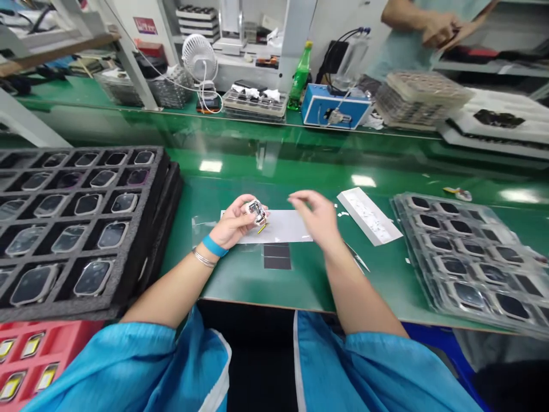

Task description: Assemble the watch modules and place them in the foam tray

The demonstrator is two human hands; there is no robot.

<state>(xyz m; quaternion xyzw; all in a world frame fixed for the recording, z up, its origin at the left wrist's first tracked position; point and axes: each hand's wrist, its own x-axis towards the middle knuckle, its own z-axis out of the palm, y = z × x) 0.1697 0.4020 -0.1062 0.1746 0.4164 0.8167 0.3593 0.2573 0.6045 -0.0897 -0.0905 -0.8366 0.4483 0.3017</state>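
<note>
The left hand (234, 224) is clamped on a small metal part (257, 212), with the fingers and thumb curled in around it and the palm turned up. The part is bright, boxy silver metal with dark gaps, and a thin yellow tab (261, 229) sticks out below it. It sits at the left hand's fingertips, above the middle of the white sheet (278, 227). The right hand (315, 217) is open, its fingers loosely apart and holding nothing. It is just beside the part, over the sheet's right end; I cannot tell whether it touches the sheet.

A blue wristband (214, 246) and a thin silver bracelet (203, 258) circle the left wrist. The sheet lies flat on a glossy green bench (240, 280), with 2 dark, smooth pads (277, 257) just below it. To its right are a white strip (369, 216) dotted with tiny pieces and, beyond that, a clear ridged tray (401, 212) of dark-faced units. To its left, a black foam tray (26, 312) holds rows of rounded, glass-faced units. Well behind the sheet, a co-worker's hands (437, 28) meet across a pale shirt.
</note>
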